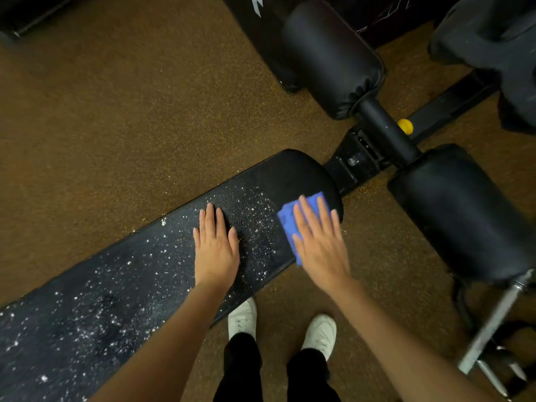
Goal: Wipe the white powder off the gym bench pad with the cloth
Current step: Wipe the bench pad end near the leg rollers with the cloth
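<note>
Speckled brown gym flooring surrounds the black bench pad (150, 274), where the right hand (320, 242) presses the blue cloth (290, 219) flat-fingered at the cleared right end, left hand (216, 245) resting flat; next, sweep leftward through the white powder (95, 309).

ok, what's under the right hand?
A folded blue cloth lies under the right hand, pressed flat on the black bench pad. Whether powder remains beneath the cloth is hidden; white powder shows beside it.
</note>
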`<move>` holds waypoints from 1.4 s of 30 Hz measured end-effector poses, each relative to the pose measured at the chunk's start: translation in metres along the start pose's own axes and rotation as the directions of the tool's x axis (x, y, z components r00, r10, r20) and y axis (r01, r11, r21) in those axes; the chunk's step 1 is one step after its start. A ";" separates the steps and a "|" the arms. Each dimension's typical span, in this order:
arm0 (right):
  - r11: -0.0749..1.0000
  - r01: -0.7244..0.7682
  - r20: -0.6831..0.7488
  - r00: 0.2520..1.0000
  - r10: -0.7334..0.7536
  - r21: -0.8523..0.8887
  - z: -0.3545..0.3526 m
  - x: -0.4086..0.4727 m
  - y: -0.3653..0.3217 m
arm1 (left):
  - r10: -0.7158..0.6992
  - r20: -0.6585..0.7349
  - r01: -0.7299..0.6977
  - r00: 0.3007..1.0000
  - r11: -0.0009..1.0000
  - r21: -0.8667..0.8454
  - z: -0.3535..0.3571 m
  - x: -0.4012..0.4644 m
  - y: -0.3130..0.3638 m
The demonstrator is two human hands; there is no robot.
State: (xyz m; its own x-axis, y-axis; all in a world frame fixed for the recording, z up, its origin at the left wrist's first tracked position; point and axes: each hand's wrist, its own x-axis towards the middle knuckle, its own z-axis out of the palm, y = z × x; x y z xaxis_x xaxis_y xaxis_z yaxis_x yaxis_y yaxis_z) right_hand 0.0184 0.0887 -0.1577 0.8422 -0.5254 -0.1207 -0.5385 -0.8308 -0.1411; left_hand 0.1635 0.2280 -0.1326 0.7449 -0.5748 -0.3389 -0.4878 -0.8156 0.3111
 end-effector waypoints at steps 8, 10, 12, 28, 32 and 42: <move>0.998 -0.055 0.009 0.998 0.055 0.008 -0.003 0.001 -0.012 | -0.036 -0.006 0.036 0.999 0.999 0.031 0.002 0.000 0.007; 0.997 0.071 0.067 0.995 -0.071 0.009 -0.003 -0.022 -0.012 | -0.044 -0.011 0.044 0.999 0.998 0.042 0.002 -0.001 0.009; 0.991 0.136 0.070 0.988 -0.136 -0.004 -0.006 -0.018 0.005 | -0.057 -0.003 0.057 0.998 0.998 0.037 0.000 -0.001 0.010; 0.992 0.107 0.124 0.987 -0.098 -0.068 -0.022 0.033 0.024 | -0.020 0.002 0.020 1.000 1.000 -0.018 -0.010 0.009 0.015; 0.998 0.000 0.109 0.994 0.006 -0.060 -0.027 0.077 0.014 | -0.007 0.000 0.007 1.000 1.000 -0.026 -0.012 0.020 0.016; 0.983 0.176 0.195 0.967 -0.162 -0.055 -0.034 0.130 0.008 | 0.007 0.029 -0.007 1.000 1.000 -0.001 -0.017 0.032 0.008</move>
State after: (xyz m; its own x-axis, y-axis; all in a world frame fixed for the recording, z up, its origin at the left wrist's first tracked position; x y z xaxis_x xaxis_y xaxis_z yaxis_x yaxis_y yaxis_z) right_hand 0.1245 0.0074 -0.1411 0.8968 -0.3381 -0.2854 -0.3800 -0.9189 -0.1056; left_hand 0.1915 0.2040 -0.1260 0.7282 -0.5819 -0.3621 -0.4924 -0.8117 0.3143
